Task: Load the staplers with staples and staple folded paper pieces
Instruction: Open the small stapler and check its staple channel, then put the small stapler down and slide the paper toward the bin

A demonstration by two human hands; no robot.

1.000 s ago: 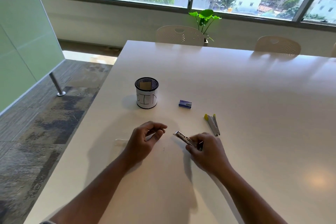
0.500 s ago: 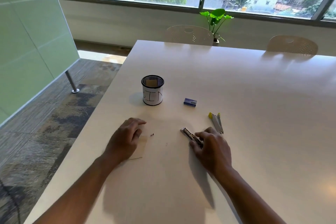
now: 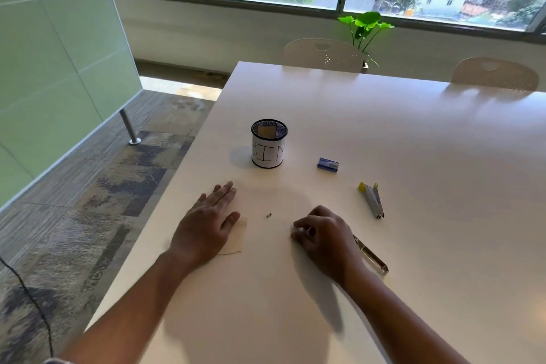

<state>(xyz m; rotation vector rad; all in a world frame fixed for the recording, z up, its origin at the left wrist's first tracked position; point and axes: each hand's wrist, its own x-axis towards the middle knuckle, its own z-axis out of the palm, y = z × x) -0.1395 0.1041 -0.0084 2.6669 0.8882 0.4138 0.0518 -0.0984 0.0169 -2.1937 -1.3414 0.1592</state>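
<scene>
Paper (image 3: 236, 235) is lying pinned under the flat, unclenched left hand (image 3: 206, 224); the curled right hand (image 3: 322, 238) is probably gripping the stapler (image 3: 370, 257) loosely, so it risks sliding away.

A white table (image 3: 413, 156) holds a cup (image 3: 268, 145), blue box (image 3: 327, 164), two staplers (image 3: 373, 199) (image 3: 370, 257), paper (image 3: 237, 235).

Left hand (image 3: 208, 224) lies flat, palm down, pinning a paper piece (image 3: 237, 238) to the white table (image 3: 413, 156). Right hand (image 3: 323, 241) is curled, fingertips down, with a silver stapler (image 3: 370, 257) poking out behind it. Beyond that stapler lies a yellow-tipped stapler (image 3: 373, 199); farther off, a blue staple box (image 3: 328, 164) and a mesh cup (image 3: 269, 143).
</scene>
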